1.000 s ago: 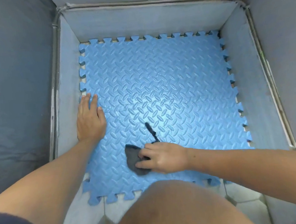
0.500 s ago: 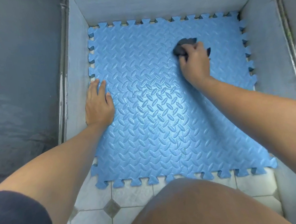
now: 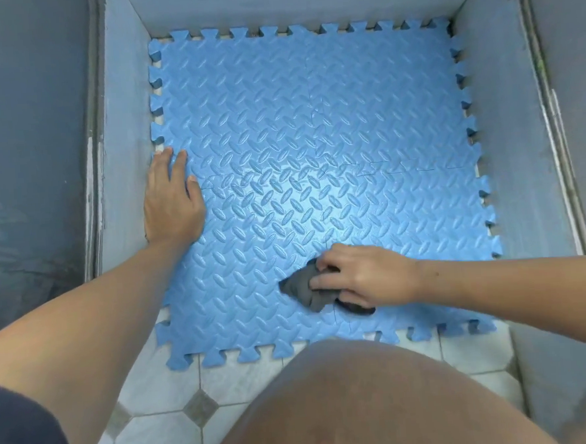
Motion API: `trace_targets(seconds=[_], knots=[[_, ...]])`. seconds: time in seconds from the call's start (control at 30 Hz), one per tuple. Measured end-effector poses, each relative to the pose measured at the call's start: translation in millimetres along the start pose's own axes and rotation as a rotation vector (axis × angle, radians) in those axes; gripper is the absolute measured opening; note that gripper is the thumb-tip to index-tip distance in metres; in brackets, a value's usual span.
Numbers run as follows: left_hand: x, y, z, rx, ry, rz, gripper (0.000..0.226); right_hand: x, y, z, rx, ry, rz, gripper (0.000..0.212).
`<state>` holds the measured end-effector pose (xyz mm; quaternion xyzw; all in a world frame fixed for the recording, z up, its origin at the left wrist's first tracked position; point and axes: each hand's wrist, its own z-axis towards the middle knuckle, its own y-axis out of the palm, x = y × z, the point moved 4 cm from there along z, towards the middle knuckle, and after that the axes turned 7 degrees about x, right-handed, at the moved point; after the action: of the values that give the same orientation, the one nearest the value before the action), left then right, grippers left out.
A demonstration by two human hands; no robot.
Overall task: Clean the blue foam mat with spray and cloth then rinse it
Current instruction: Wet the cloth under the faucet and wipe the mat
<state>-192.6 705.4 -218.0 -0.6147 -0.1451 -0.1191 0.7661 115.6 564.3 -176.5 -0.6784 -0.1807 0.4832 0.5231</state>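
A blue foam mat [image 3: 306,125] of interlocking tiles with a raised oval pattern lies flat on the tiled floor, filling most of a walled recess. My left hand [image 3: 172,201] rests flat on the mat's left edge, fingers apart and holding nothing. My right hand [image 3: 367,275] is closed on a crumpled dark grey cloth [image 3: 301,288] and presses it onto the mat near the front edge, right of centre. No spray bottle is in view.
Grey walls [image 3: 121,129] box the mat in on the left, back and right. White floor tiles [image 3: 157,384] with grey diamond insets show in front of the mat. My bare knee [image 3: 357,399] fills the lower middle of the view.
My right hand has swept the cloth from the mat's far right area back to the near front edge. My left hand has stayed on the left edge.
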Motion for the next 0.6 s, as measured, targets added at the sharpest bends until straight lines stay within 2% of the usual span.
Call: trace_targets(seconds=[0.1,0.2,0.27,0.3,0.33,0.37,0.47,0.6], knots=[[-0.8,2.2,0.2,0.006,0.016,0.006,0.049,92.9,-49.2,-25.6,0.128,0.340,-0.144,0.040],[-1.7,2.8,1.0,0.016,0.025,0.006,0.049,185.0,-95.6,-54.5,0.362,0.853,-0.283,0.040],[-2.5,2.6,0.7,0.021,0.033,0.002,0.049,225.4,-114.9,-79.9,0.579,1.277,-0.235,0.035],[-2.5,2.7,0.3,0.025,0.036,0.002,0.049,232.9,-117.0,-87.8,0.645,1.424,-0.201,0.035],[-2.5,3.2,0.2,0.030,0.040,0.002,0.049,231.8,-114.8,-88.6,0.650,1.473,-0.191,0.036],[-2.2,3.5,0.2,0.034,0.044,0.002,0.049,223.6,-109.8,-83.3,0.617,1.422,-0.192,0.038],[-2.2,3.4,0.5,0.040,0.056,0.001,0.049,162.2,-85.5,-55.0,0.417,0.938,-0.158,0.039],[-3.2,3.8,0.1,0.057,0.073,0.002,0.048,58.3,-42.3,-56.0,-0.084,0.264,-0.028,0.035]])
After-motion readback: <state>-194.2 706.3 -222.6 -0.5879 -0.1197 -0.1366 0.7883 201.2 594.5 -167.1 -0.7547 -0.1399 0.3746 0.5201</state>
